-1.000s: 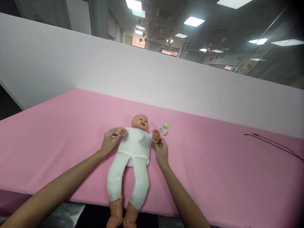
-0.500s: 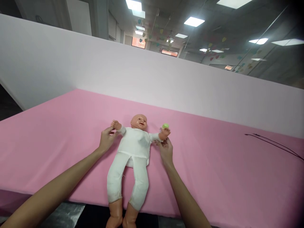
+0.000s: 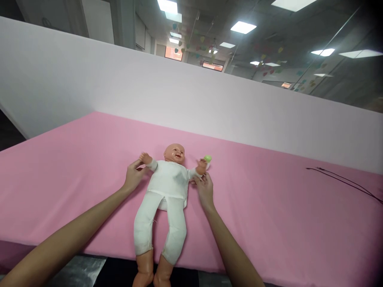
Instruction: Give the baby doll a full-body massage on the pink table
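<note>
A bald baby doll (image 3: 169, 183) in white clothes lies face up, its head away from me and its feet over the near edge of the pink surface. My left hand (image 3: 134, 175) pinches the doll's arm on the left, close to its small hand. On the other side my right hand (image 3: 205, 188) has its fingers closed on the doll's other forearm from below; some fingertips are hidden behind it. Just beyond that doll hand lies a light green object (image 3: 207, 158), partly covered by it.
The pink-covered table (image 3: 263, 215) runs up to a white partition (image 3: 191, 95). Two thin dark cables (image 3: 344, 181) lie at the right. Beyond the partition are ceiling lights and hanging decorations.
My right hand has moved slightly left, bringing the doll's forearm closer to its body. More of the light green object's surroundings show. My left hand still holds the other arm.
</note>
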A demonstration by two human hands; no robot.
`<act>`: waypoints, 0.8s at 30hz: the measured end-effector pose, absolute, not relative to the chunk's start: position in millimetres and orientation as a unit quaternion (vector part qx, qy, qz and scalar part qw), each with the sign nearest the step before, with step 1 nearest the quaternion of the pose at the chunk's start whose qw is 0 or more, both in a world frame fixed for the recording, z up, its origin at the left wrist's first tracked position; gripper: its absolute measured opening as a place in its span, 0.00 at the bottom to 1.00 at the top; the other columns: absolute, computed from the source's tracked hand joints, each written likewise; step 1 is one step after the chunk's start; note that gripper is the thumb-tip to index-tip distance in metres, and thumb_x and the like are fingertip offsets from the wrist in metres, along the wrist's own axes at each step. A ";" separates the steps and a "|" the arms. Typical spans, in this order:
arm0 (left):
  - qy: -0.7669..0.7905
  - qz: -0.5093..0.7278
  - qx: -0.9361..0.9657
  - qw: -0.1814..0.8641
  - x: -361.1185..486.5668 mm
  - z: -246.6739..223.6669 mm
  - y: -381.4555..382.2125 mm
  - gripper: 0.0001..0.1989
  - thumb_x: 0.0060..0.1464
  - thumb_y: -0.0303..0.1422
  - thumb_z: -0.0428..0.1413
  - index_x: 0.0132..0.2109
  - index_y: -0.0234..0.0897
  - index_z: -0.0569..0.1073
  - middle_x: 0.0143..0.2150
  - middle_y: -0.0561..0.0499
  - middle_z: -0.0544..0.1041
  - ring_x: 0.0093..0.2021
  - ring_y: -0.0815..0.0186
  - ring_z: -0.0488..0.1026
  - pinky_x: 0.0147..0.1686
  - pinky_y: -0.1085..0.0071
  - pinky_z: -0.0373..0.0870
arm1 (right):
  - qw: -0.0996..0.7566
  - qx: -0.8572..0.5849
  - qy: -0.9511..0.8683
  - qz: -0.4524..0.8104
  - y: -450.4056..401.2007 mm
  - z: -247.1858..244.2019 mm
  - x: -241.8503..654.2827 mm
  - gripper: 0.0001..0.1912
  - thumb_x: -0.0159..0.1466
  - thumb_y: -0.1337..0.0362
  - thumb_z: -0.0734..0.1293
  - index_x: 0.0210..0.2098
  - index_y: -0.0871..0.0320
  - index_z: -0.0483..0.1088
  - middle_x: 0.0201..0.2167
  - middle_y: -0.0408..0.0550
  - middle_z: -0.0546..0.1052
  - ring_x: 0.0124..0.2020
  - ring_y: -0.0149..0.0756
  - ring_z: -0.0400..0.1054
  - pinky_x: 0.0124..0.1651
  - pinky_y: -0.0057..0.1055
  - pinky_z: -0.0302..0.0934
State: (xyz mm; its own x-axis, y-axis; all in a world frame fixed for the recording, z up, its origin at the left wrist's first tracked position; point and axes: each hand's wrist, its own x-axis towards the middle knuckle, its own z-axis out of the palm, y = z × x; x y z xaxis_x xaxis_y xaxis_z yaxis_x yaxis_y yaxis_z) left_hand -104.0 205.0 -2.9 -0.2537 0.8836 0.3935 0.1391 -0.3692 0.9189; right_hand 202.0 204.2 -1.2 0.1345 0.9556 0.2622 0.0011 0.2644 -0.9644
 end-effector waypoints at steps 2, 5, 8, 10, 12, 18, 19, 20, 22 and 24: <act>0.502 0.659 0.447 0.337 -109.6 -6.2 210.5 0.15 0.52 0.42 0.65 0.41 0.35 0.78 0.40 0.46 0.81 0.38 0.58 0.78 0.37 0.66 0.75 | 0.630 -0.476 -0.430 0.438 213.2 -6.6 211.6 0.20 0.58 0.51 0.75 0.43 0.55 0.71 0.34 0.46 0.81 0.30 0.38 0.77 0.33 0.33 0.73; 0.528 0.663 0.362 0.388 -118.0 -13.4 218.2 0.20 0.47 0.46 0.67 0.38 0.35 0.76 0.34 0.49 0.78 0.31 0.63 0.75 0.33 0.67 0.74 | 0.640 -0.482 -0.349 0.486 223.7 -13.4 227.3 0.21 0.53 0.49 0.77 0.38 0.55 0.71 0.31 0.47 0.80 0.29 0.39 0.76 0.30 0.33 0.74; 0.524 0.661 0.352 0.405 -119.8 -14.2 219.3 0.21 0.46 0.46 0.68 0.39 0.36 0.75 0.34 0.51 0.76 0.31 0.65 0.74 0.32 0.68 0.74 | 0.638 -0.476 -0.324 0.512 225.3 -12.4 233.8 0.20 0.51 0.52 0.79 0.37 0.54 0.72 0.31 0.48 0.80 0.29 0.39 0.76 0.29 0.34 0.74; 0.523 0.665 0.372 0.382 -116.4 -9.5 215.8 0.19 0.49 0.45 0.67 0.40 0.36 0.74 0.34 0.51 0.76 0.32 0.64 0.74 0.32 0.68 0.74 | 0.640 -0.473 -0.325 0.512 221.1 -6.7 231.1 0.21 0.52 0.52 0.79 0.39 0.54 0.73 0.31 0.46 0.80 0.29 0.38 0.76 0.30 0.33 0.73; 0.516 0.668 0.423 0.329 -111.2 -3.0 210.5 0.16 0.52 0.42 0.65 0.43 0.37 0.75 0.39 0.48 0.78 0.38 0.61 0.76 0.35 0.68 0.74 | 0.644 -0.469 -0.361 0.485 214.6 1.1 224.8 0.21 0.55 0.52 0.77 0.42 0.54 0.72 0.31 0.45 0.80 0.29 0.36 0.76 0.31 0.31 0.72; 0.457 0.573 0.660 0.166 -99.0 0.1 197.5 0.13 0.60 0.34 0.59 0.52 0.41 0.79 0.51 0.45 0.81 0.49 0.56 0.77 0.45 0.62 0.75 | 0.578 -0.425 -0.603 0.350 197.0 11.8 206.8 0.20 0.60 0.64 0.71 0.52 0.53 0.72 0.52 0.51 0.79 0.49 0.44 0.76 0.52 0.41 0.72; 0.427 0.549 0.707 0.131 -98.5 -1.8 197.0 0.12 0.62 0.33 0.57 0.51 0.42 0.79 0.50 0.46 0.81 0.50 0.56 0.76 0.48 0.60 0.75 | 0.544 -0.412 -0.654 0.327 194.6 10.7 205.1 0.19 0.61 0.67 0.69 0.52 0.53 0.73 0.55 0.50 0.78 0.55 0.45 0.73 0.57 0.43 0.69; 0.396 0.524 0.748 0.096 -98.4 -3.8 197.0 0.12 0.64 0.31 0.55 0.50 0.43 0.80 0.50 0.46 0.81 0.51 0.56 0.76 0.49 0.59 0.74 | 0.505 -0.399 -0.703 0.303 192.4 9.3 203.8 0.19 0.62 0.69 0.66 0.52 0.52 0.74 0.57 0.50 0.77 0.59 0.45 0.71 0.61 0.45 0.65; 0.351 0.490 0.797 0.045 -98.9 -6.6 197.5 0.14 0.66 0.29 0.52 0.51 0.44 0.80 0.50 0.46 0.82 0.52 0.57 0.76 0.49 0.58 0.75 | 0.440 -0.378 -0.771 0.262 188.9 6.3 201.5 0.21 0.62 0.72 0.62 0.52 0.51 0.75 0.60 0.47 0.75 0.63 0.44 0.67 0.66 0.47 0.61; 0.346 0.478 0.807 0.029 -99.9 -7.1 197.5 0.14 0.67 0.29 0.50 0.51 0.45 0.79 0.50 0.46 0.82 0.52 0.58 0.76 0.48 0.58 0.76 | 0.417 -0.374 -0.791 0.247 187.3 4.0 199.3 0.22 0.62 0.73 0.60 0.52 0.51 0.75 0.61 0.47 0.74 0.64 0.43 0.66 0.67 0.46 0.60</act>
State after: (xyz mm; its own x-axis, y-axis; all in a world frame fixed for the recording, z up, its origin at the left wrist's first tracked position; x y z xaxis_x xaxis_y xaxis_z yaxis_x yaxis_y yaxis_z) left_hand -99.9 197.5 -7.1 0.3046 0.5860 0.7509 0.5310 -0.7590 0.3769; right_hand 199.3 187.3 4.0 -0.3725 0.7967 0.4758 0.3847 0.5992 -0.7021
